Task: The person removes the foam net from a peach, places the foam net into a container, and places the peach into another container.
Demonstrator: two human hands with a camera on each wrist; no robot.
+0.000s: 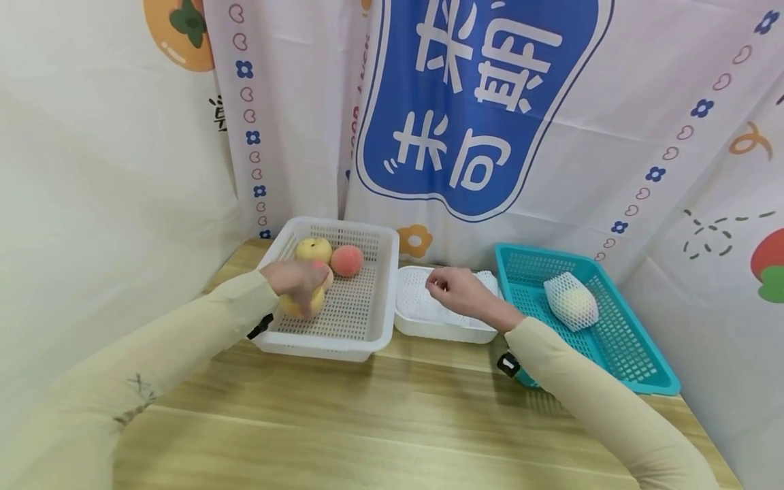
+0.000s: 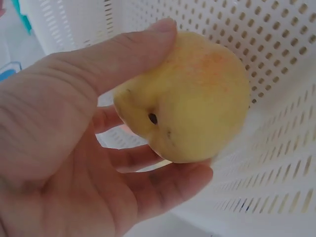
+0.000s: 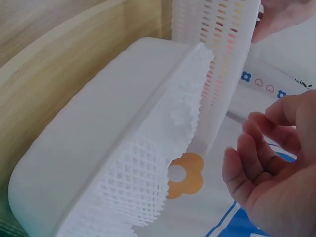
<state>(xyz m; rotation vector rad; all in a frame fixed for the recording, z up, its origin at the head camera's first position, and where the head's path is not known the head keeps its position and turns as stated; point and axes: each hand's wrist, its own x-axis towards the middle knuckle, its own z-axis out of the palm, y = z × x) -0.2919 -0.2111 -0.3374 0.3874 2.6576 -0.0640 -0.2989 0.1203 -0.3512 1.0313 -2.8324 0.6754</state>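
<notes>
In the white basket [image 1: 381, 292] at the left, my left hand [image 1: 292, 278] holds a yellow peach [image 2: 202, 98] with an orange blush. The left wrist view has the thumb [image 2: 148, 49] on the fruit's top and curled fingers below it. Around that hand lie another yellow peach [image 1: 313, 249], a pinkish-red peach [image 1: 347, 260] and one partly hidden behind the fingers. Over a white tub [image 1: 447, 331] of foam net sleeves [image 1: 416, 296] hovers my right hand [image 1: 462, 292], its fingers loosely bent and nothing in them.
A teal basket [image 1: 664, 371] stands at the right, with one fruit in a white foam net [image 1: 571, 301] inside. All three containers sit side by side along the back of the wooden table [image 1: 367, 422]. A printed curtain [image 1: 306, 136] hangs close behind them.
</notes>
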